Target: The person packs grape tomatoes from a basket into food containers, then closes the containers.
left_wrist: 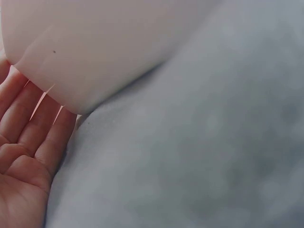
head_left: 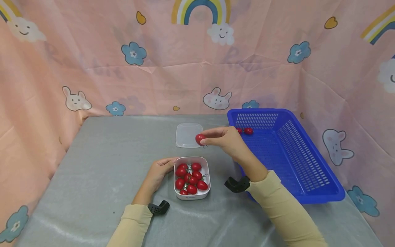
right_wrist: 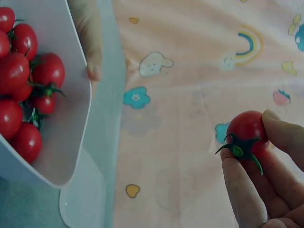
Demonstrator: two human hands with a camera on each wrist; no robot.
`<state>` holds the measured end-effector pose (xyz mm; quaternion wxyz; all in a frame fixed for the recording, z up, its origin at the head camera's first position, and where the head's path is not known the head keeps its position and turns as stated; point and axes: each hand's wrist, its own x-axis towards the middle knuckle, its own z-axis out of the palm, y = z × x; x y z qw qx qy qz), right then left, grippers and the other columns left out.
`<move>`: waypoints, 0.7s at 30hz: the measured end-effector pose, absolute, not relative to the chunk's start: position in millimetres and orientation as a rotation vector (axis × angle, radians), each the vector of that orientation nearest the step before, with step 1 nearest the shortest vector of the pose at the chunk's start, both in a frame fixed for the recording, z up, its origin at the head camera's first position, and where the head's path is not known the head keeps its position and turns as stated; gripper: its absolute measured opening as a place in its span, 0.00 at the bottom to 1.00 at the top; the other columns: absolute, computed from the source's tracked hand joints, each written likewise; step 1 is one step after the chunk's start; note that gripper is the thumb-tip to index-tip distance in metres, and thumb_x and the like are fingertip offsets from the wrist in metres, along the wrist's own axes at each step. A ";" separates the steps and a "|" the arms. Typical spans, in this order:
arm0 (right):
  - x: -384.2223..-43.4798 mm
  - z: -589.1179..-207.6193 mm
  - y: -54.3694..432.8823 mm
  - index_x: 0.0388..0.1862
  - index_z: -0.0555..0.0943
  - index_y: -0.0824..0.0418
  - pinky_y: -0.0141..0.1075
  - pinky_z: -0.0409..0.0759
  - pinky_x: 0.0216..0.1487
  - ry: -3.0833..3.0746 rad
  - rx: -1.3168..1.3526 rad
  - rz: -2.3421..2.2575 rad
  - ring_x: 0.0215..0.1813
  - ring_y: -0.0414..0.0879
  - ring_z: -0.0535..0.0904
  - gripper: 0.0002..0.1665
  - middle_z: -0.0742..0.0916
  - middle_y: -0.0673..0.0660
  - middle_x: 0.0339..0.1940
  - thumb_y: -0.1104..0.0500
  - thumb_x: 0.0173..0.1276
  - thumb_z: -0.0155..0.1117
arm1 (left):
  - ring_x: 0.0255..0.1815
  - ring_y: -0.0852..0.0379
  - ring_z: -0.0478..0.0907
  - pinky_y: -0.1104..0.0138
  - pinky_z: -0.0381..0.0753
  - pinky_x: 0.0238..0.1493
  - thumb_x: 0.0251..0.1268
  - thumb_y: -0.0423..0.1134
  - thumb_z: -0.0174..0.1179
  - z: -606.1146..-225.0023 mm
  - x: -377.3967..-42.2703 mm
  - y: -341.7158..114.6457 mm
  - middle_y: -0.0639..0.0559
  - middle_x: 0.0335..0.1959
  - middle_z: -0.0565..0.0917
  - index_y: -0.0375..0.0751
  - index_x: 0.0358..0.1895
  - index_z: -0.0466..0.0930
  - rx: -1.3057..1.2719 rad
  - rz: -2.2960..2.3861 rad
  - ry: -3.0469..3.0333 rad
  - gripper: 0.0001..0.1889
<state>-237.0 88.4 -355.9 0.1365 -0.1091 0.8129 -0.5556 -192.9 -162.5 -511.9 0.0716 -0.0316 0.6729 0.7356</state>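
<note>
Between thumb and fingers, my right hand (head_left: 226,140) pinches a red cherry tomato (right_wrist: 248,130) with its green calyx showing in the right wrist view. It is above the table, by the near right corner of a clear lid (head_left: 186,135). My left hand (head_left: 158,172) rests against the left side of a white square container (head_left: 192,197); its fingers (left_wrist: 47,118) lie nearly straight along the wall in the left wrist view. Several cherry tomatoes (head_left: 191,189), some with green stems, lie inside the container.
A blue plastic basket (head_left: 321,171) with slotted walls stands on the right of the grey table (head_left: 102,171). Cherry tomatoes (head_left: 248,131) lie at its far left corner, partly hidden by my right hand. A patterned pink cloth (head_left: 172,79) hangs behind the table.
</note>
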 end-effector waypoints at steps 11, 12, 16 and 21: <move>-227.5 -361.3 70.6 0.51 0.88 0.57 0.49 0.78 0.64 2.325 -0.324 -1.614 0.54 0.47 0.85 0.21 0.90 0.56 0.48 0.54 0.59 0.76 | 0.47 0.69 0.83 0.73 0.81 0.52 0.71 0.37 0.59 -513.3 -193.3 -164.4 0.39 0.55 0.85 0.23 0.56 0.79 -0.125 2.199 2.033 0.19; -225.7 -361.9 69.5 0.51 0.88 0.57 0.50 0.77 0.64 2.323 -0.320 -1.608 0.55 0.47 0.85 0.21 0.90 0.56 0.48 0.54 0.59 0.76 | 0.47 0.69 0.83 0.73 0.81 0.52 0.71 0.37 0.59 -513.3 -193.1 -164.5 0.40 0.55 0.85 0.23 0.56 0.79 -0.123 2.198 2.035 0.19; -215.0 -363.2 67.6 0.52 0.88 0.56 0.52 0.77 0.65 2.344 -0.276 -1.595 0.57 0.48 0.84 0.21 0.90 0.55 0.50 0.52 0.59 0.76 | 0.47 0.69 0.83 0.73 0.81 0.53 0.70 0.36 0.59 -512.8 -193.8 -163.2 0.41 0.54 0.86 0.24 0.57 0.79 -0.126 2.202 2.028 0.19; -203.8 -370.2 66.4 0.51 0.88 0.57 0.50 0.79 0.63 2.365 -0.222 -1.628 0.55 0.49 0.84 0.21 0.90 0.57 0.50 0.54 0.58 0.76 | 0.46 0.69 0.83 0.73 0.81 0.53 0.71 0.35 0.57 -513.3 -194.5 -160.3 0.48 0.50 0.88 0.23 0.56 0.79 -0.135 2.221 2.016 0.18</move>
